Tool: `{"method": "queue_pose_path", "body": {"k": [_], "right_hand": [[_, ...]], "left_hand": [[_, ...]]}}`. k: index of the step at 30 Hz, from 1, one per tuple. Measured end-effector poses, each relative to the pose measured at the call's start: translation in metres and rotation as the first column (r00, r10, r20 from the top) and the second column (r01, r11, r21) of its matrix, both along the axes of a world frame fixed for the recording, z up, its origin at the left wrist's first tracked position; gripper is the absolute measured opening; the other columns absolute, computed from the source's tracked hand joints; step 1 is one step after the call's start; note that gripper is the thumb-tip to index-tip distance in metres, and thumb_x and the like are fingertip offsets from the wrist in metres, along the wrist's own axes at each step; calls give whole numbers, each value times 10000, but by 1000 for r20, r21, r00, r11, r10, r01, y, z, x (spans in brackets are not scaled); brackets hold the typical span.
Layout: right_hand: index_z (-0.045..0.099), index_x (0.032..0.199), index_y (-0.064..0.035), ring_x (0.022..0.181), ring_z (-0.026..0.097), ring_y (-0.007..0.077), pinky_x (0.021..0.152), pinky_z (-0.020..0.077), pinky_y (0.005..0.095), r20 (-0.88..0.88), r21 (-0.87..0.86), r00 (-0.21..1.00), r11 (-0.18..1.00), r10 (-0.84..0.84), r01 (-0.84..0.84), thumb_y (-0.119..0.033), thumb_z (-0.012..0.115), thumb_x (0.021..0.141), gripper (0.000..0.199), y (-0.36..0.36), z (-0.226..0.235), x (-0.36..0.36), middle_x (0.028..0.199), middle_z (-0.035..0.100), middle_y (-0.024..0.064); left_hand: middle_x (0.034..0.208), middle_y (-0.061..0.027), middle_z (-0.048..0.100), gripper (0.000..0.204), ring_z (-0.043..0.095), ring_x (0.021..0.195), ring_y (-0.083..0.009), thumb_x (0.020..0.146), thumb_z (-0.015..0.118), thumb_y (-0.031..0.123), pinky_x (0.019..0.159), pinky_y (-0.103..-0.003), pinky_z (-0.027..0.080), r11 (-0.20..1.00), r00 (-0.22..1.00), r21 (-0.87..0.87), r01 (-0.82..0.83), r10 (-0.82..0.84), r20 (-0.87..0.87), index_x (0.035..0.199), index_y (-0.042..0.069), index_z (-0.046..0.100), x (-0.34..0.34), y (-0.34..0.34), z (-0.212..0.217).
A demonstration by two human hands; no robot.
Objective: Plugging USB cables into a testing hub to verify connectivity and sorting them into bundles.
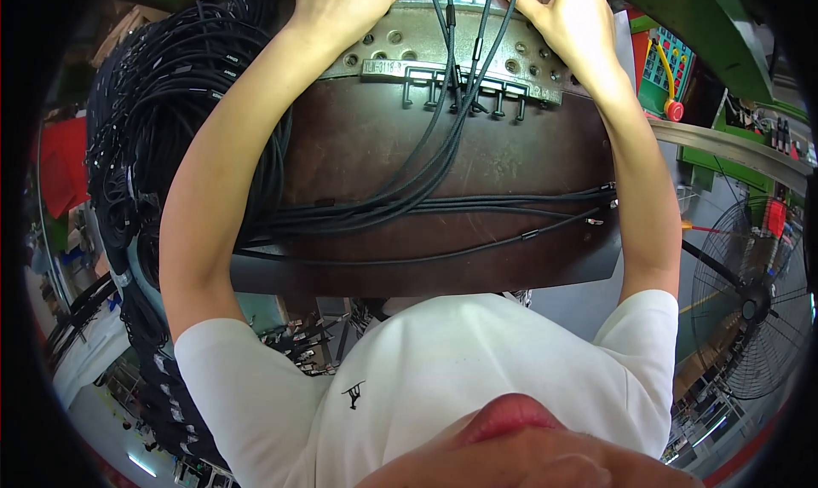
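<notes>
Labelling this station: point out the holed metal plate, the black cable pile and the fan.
Holed metal plate (419, 43): head view, on its bare face.
Black cable pile (183, 92): head view, middle of its upper heap.
Fan (754, 308): head view, on its central hub.

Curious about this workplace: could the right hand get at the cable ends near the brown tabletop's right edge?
Probably yes: the cable ends lie uncovered on the brown tabletop, though the right hand must draw back.

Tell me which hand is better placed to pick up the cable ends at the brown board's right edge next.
Probably the right hand: it is nearer, and the cable ends show close beside its forearm. The left hand is farther off, on the left side of the metal plate.
</notes>
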State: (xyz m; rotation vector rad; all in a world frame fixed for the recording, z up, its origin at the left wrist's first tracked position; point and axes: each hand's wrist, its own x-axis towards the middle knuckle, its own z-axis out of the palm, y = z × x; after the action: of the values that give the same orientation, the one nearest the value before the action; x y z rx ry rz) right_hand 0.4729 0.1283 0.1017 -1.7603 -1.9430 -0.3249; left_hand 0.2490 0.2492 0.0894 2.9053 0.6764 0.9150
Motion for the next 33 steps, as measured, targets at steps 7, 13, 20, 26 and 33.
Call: {"method": "queue_pose_path", "body": {"k": [7,13,20,26,33], "right_hand": [[645,1034,16,862,633,330,766,503,414,-362,-116,931,993,-43,1,-253,664,863,319,-1,-7,4,938,669,184],[648,1045,-4,874,634,301,785,503,387,-343,-71,939,997,-19,-6,-229,653,877,281,-11,8,-8,961,665,171],[652,1097,-29,920,634,326,801,509,409,-78,-229,993,971,-93,73,-266,639,887,318,1,13,9,1007,660,196],[623,1175,-55,980,624,336,861,494,415,-76,-428,928,853,-364,299,-407,640,862,472,-9,36,-31,1097,643,200],[646,1068,-11,906,633,329,807,503,401,-543,249,721,903,429,-350,-264,629,873,320,-11,4,-2,984,665,188]], "left_hand": [[923,-177,675,329,643,845,-323,868,662,318,756,-425,513,916,979,-401,-30,108,175,986,11,673,7,-16,12],[916,-140,675,250,634,831,-309,841,676,237,745,-399,513,910,998,-413,16,10,61,973,25,680,4,-7,8],[908,-173,670,292,638,794,-343,844,652,277,719,-436,519,981,997,-182,-61,69,39,993,25,667,8,-8,9],[986,-158,669,366,632,892,-335,804,699,304,772,-430,508,941,986,-325,-98,136,95,1044,30,661,-2,-3,1],[965,-147,680,344,648,885,-304,868,676,303,760,-391,516,901,937,-427,70,88,339,1041,6,664,1,-14,13]]}}
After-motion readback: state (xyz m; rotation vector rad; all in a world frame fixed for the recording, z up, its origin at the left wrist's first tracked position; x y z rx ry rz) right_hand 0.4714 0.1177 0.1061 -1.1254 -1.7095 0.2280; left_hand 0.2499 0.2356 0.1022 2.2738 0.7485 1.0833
